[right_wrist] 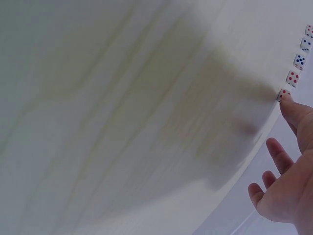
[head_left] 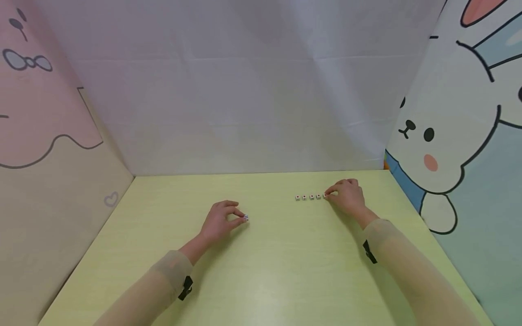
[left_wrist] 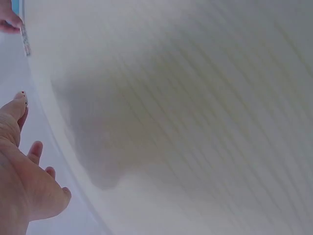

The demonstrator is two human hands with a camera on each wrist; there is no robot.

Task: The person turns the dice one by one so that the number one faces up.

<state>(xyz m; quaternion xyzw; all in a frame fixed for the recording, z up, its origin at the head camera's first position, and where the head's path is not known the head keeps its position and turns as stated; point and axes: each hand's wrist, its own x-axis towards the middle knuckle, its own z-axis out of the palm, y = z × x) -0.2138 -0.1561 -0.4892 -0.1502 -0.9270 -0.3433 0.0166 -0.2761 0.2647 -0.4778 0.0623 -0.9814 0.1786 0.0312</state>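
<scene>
Several small white dice (head_left: 311, 197) stand in a short row on the right half of the table, spaced slightly apart. At the right end of that row, my right hand (head_left: 348, 197) pinches a die (right_wrist: 282, 93) between thumb and forefinger; the die appears to rest on the tabletop. In the right wrist view the neighbouring dice (right_wrist: 292, 78) show red and blue pips. Left of the row, my left hand (head_left: 220, 221) pinches another die (head_left: 246, 218) at its fingertips. The left wrist view shows this die (left_wrist: 24, 99) partly covered by the fingers.
The pale yellow table (head_left: 265, 271) carries a wood-like grain. Behind it hangs a white cloth backdrop (head_left: 253, 113). Cartoon-printed panels stand along both sides, a pink and cream one (head_left: 49, 190) on the left and a rabbit print (head_left: 440, 136) on the right.
</scene>
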